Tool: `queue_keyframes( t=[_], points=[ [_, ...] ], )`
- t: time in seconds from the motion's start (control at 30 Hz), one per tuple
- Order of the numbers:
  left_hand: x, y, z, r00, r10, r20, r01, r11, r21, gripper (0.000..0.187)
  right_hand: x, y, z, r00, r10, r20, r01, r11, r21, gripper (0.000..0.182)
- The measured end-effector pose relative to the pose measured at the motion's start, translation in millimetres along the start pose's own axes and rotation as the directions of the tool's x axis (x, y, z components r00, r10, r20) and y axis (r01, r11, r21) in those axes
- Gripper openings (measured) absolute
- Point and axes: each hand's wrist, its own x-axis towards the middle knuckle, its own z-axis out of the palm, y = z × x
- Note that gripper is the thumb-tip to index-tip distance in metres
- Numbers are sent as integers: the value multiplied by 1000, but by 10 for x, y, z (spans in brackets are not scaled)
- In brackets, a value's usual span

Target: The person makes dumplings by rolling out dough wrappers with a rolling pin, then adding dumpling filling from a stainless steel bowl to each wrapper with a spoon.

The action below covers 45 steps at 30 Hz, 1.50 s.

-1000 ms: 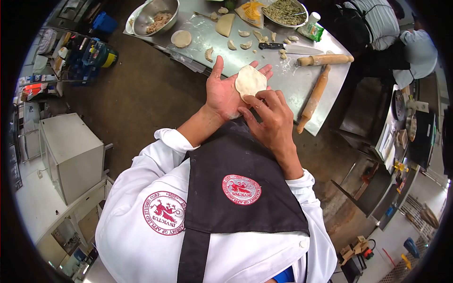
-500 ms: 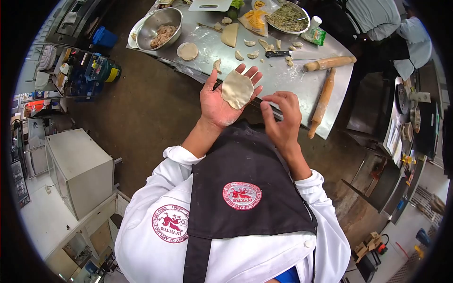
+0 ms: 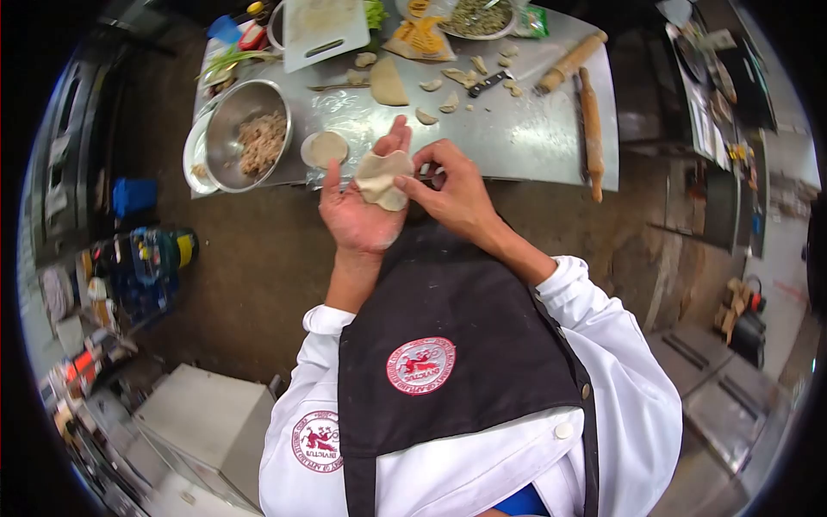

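A round, pale dough wrapper (image 3: 384, 179) lies on the open palm of my left hand (image 3: 362, 215), its fingers spread beneath and around it. The thumb and fingers of my right hand (image 3: 457, 191) pinch the wrapper's right edge, and the dough is wrinkled. Beyond my left hand, more dough rounds (image 3: 328, 150) rest near the table's front edge. To their left stands a steel bowl (image 3: 226, 177) of minced filling (image 3: 262, 143). Several small folded dough pieces (image 3: 449, 102) lie farther back, near a black-handled knife (image 3: 489, 84).
On the steel table (image 3: 534, 142) are a white cutting board (image 3: 326, 30), a larger dough piece (image 3: 388, 83), a bowl of green filling (image 3: 479, 17), a yellow bag (image 3: 420, 39) and two rolling pins (image 3: 592, 129), (image 3: 570, 62). A white cabinet (image 3: 202, 418) stands at lower left.
My right hand has come over to the wrapper and pinched its edge. The flat wrapper is now wrinkled. The view has shifted, showing more of the table's left side.
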Motion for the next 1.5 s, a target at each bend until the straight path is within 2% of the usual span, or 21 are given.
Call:
queue_keyframes(
  t=[0.1,0.17,0.23,0.3,0.37,0.43,0.5,0.57,0.67,0.73,0.83,0.87,0.97,1.03,1.1,1.17,1.3,1.33,1.37,1.43,1.5],
  points=[
    [29,247,-64,996,-81,36,82,996,-25,75,66,-62,200,987,153,51,-160,972,170,28],
    [41,352,-113,995,-102,-11,101,992,-81,77,130,-38,269,984,177,29,-179,976,123,25],
    [78,412,-138,993,-119,-12,118,991,-67,76,209,120,361,977,208,35,-208,922,327,24],
    [129,477,-192,978,-144,-152,159,983,93,71,289,101,366,980,196,25,-193,923,333,22],
    [158,545,-315,974,-178,-140,194,975,107,69,386,154,365,977,203,68,-214,913,347,21],
    [192,595,-531,936,-143,-322,211,960,186,66,514,249,320,972,206,113,-230,928,294,22],
    [219,581,-524,932,-87,-351,171,961,215,63,648,298,235,947,179,267,-197,979,44,26],
    [227,548,-476,920,-70,-386,169,959,229,63,809,406,135,940,153,306,-176,983,49,25],
    [268,491,-414,933,-1,-359,105,957,270,63,1368,708,-232,968,-127,217,173,963,-206,14],
    [317,410,-342,919,94,-383,37,947,320,63,2084,1105,-620,960,-180,216,265,837,-479,14],
    [396,267,-346,884,194,-426,-8,917,400,65,3298,1491,-1288,947,-147,285,321,403,-857,17],
    [421,208,-350,881,208,-425,-19,913,407,65,3722,1868,-1449,931,-253,263,339,334,-880,15],
    [469,-4,-323,832,272,-483,-64,913,404,65,4532,2422,-1889,762,-409,502,514,-90,-853,24],
    [438,-106,-311,806,286,-519,-63,912,405,64,4743,2498,-1943,899,15,437,436,-103,-894,29],
    [452,-167,-325,790,296,-537,-67,912,404,64,4775,2583,-2019,853,-35,521,499,-236,-834,21],
    [486,-212,-340,789,309,-531,-73,906,418,65,4790,2436,-2008,855,96,510,519,-168,-838,20],
    [664,-309,-323,722,361,-591,-73,888,453,66,4651,2395,-2080,845,-14,535,523,-186,-831,24],
    [693,-328,-320,723,356,-592,-72,891,448,66,4634,2293,-2117,853,27,521,520,28,-854,23],
    [718,-331,-321,725,356,-590,-69,889,452,66,4596,2145,-2144,854,29,519,519,22,-855,23],
    [754,-326,-345,734,347,-584,-61,889,453,66,4521,1934,-2240,904,257,343,246,343,-906,20],
    [788,-318,-388,788,297,-539,-25,891,454,67,4509,2163,-2365,908,217,359,275,340,-900,24]
  ],
)
